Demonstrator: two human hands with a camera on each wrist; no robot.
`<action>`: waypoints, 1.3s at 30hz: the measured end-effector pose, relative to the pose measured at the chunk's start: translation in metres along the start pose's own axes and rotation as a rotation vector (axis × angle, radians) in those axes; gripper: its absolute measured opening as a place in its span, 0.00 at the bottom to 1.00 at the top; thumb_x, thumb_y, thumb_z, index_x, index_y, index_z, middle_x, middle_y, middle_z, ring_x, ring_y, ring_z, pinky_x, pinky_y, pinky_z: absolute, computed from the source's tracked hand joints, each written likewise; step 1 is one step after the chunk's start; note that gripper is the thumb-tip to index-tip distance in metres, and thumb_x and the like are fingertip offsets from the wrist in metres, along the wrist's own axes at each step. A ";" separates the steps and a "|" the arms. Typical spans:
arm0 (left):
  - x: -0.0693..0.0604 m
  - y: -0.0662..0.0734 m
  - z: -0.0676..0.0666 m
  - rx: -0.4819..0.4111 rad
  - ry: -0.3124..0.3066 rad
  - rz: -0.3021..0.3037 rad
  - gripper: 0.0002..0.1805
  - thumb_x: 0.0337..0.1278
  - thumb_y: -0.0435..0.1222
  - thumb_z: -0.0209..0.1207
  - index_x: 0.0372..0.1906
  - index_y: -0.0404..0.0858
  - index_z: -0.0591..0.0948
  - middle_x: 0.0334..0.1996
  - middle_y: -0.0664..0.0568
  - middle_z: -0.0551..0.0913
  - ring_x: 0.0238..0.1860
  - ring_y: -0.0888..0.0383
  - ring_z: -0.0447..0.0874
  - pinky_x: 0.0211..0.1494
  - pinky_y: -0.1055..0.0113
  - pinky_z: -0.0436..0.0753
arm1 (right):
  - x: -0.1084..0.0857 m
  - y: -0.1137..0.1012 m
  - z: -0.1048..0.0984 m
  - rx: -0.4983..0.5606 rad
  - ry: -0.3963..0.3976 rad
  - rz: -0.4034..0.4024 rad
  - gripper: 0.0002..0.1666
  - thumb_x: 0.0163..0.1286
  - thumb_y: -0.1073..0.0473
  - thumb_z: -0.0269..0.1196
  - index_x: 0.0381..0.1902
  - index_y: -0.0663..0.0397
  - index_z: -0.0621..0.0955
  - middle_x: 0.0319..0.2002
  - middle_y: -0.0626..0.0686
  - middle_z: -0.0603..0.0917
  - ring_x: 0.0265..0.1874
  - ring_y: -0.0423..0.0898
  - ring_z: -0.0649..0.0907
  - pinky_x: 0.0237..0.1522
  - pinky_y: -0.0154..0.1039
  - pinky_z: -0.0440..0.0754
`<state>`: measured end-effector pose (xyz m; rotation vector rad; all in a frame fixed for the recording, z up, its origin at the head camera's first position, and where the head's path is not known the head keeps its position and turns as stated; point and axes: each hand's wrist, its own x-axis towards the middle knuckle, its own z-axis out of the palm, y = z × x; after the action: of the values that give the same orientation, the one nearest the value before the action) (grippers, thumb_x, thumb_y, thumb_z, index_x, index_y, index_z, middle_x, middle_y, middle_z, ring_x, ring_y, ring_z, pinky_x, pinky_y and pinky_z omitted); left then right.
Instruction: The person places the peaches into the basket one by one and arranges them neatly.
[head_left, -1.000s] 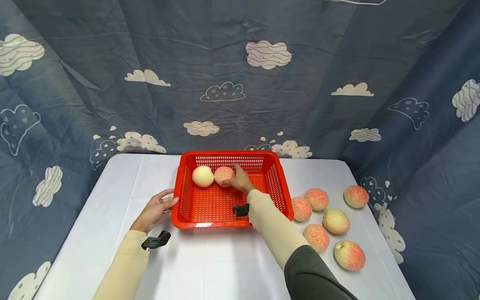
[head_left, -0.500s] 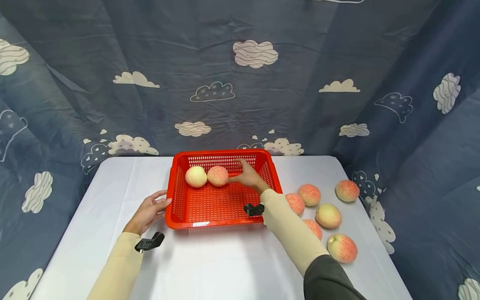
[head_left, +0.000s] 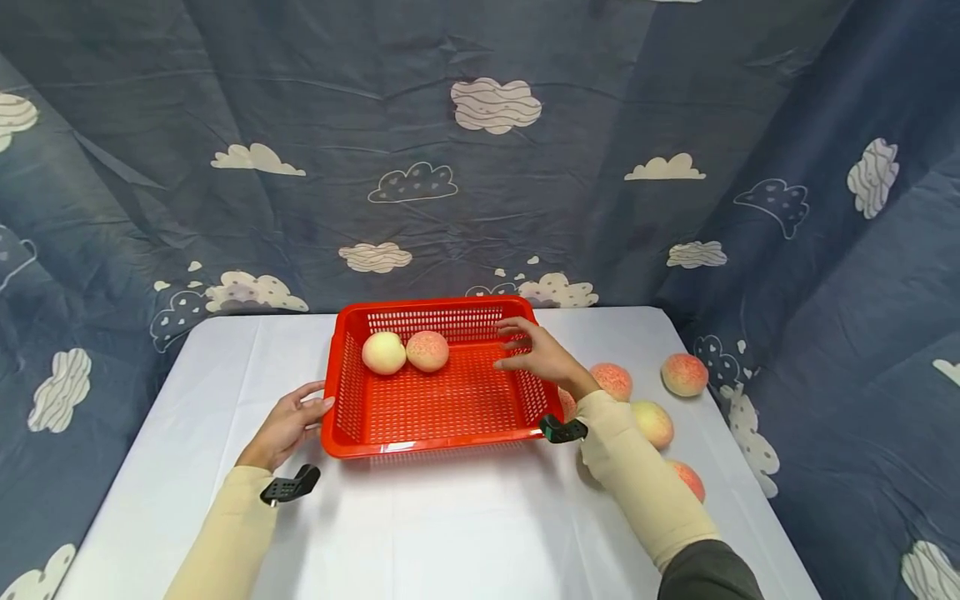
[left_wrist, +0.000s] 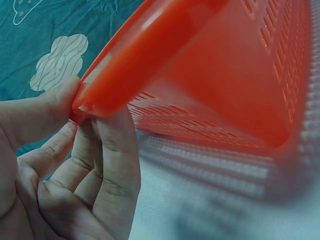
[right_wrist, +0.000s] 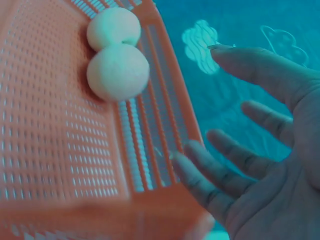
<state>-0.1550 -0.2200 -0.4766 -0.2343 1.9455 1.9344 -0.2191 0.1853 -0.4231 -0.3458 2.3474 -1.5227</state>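
A red plastic basket (head_left: pixel 442 442) with slotted sides stands on the white table. Inside it, at the back left, a pale yellow peach (head_left: pixel 383 353) and a pinker peach (head_left: pixel 427 352) sit side by side, touching. My left hand (head_left: pixel 287 425) pinches the basket's left rim; in the left wrist view its thumb lies on top and the fingers (left_wrist: pixel 117 165) are underneath. Over the basket's right side hovers my right hand (head_left: pixel 543 357), fingers spread and holding nothing. The right wrist view shows that hand (right_wrist: pixel 270 165) apart from both peaches.
Right of the basket lie several more peaches, among them a pink one (head_left: pixel 611 381), a yellow one (head_left: pixel 652 424) and one by the table's right edge (head_left: pixel 684 375). My right forearm covers part of this group. A dark cloud-patterned curtain (head_left: pixel 420 225) hangs behind the table.
My right hand has let go of the pinker peach, leaving it beside the pale one, and has moved right with fingers spread. My left hand stays on the rim. The head view has shifted slightly.
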 end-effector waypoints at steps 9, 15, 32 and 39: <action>0.000 -0.001 0.000 -0.001 0.005 0.002 0.33 0.68 0.34 0.55 0.71 0.30 0.55 0.39 0.55 0.80 0.36 0.64 0.82 0.40 0.69 0.83 | -0.042 0.015 -0.032 -0.009 0.084 -0.027 0.35 0.60 0.64 0.70 0.63 0.62 0.70 0.61 0.66 0.72 0.57 0.65 0.74 0.53 0.55 0.78; 0.000 -0.001 -0.002 -0.005 0.009 0.000 0.34 0.68 0.34 0.55 0.71 0.29 0.55 0.38 0.56 0.80 0.36 0.64 0.82 0.40 0.70 0.83 | -0.065 0.033 -0.055 -0.028 0.147 -0.106 0.32 0.60 0.66 0.68 0.61 0.65 0.71 0.60 0.65 0.73 0.58 0.62 0.74 0.58 0.55 0.74; 0.001 -0.001 -0.002 -0.021 0.009 0.011 0.34 0.68 0.35 0.55 0.72 0.29 0.54 0.38 0.56 0.80 0.36 0.64 0.82 0.40 0.70 0.83 | -0.136 0.096 -0.102 -0.121 0.361 0.033 0.34 0.63 0.61 0.67 0.64 0.65 0.69 0.61 0.61 0.70 0.58 0.48 0.71 0.62 0.53 0.67; 0.001 -0.002 -0.002 -0.023 0.000 0.014 0.34 0.68 0.35 0.55 0.71 0.29 0.54 0.40 0.54 0.80 0.36 0.63 0.82 0.40 0.70 0.83 | -0.157 0.129 -0.110 -0.121 0.340 0.159 0.40 0.61 0.57 0.69 0.66 0.66 0.66 0.66 0.68 0.63 0.63 0.65 0.65 0.61 0.63 0.61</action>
<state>-0.1557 -0.2224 -0.4784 -0.2273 1.9307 1.9663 -0.1214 0.3874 -0.4781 0.0811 2.6572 -1.4624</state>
